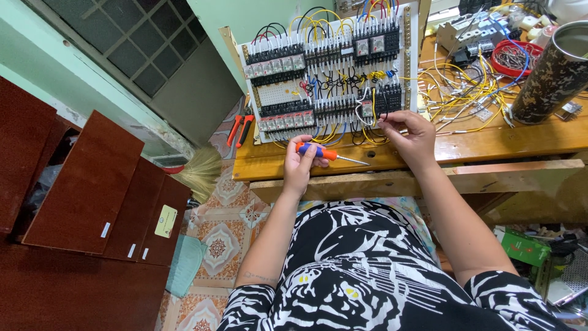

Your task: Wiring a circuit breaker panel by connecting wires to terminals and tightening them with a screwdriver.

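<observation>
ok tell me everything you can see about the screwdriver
The screwdriver is small, with an orange handle banded in blue and a thin bare metal shaft. It lies nearly level, its tip pointing right and slightly down over the front edge of the wooden bench. The left hand grips its handle; nothing touches the shaft or tip.

pliers: red-handled (239, 130), lying on the counter (490, 146) left of the panel
tumbler: camouflage-patterned (551, 73), upright at the counter's right
red bowl: (513, 56) holds small metal parts
broom: straw (199, 171), on the tiled floor (223, 236)
cabinet: dark red-brown (86, 196), far left
</observation>
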